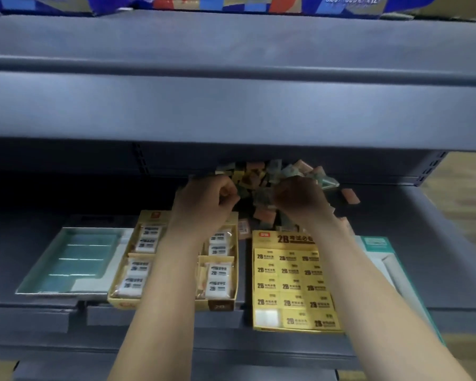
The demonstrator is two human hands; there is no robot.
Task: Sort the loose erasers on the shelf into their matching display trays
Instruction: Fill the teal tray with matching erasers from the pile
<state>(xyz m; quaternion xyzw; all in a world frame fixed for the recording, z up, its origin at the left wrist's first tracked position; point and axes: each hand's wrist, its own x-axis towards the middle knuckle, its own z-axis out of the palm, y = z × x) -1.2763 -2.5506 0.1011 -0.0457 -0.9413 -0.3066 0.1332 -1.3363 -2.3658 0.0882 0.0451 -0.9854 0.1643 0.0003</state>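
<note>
Head view: erasers (291,285) in yellow tray (270,239) read "2B"; rest blurred.

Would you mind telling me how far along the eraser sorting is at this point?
Done: the yellow 2B tray is nearly full, with one gap at its front left corner. In hand: the left hand and right hand are both curled in the loose eraser pile at the back; what they hold is blurred. Left: that pile is large, and the teal tray looks only partly filled.
</note>
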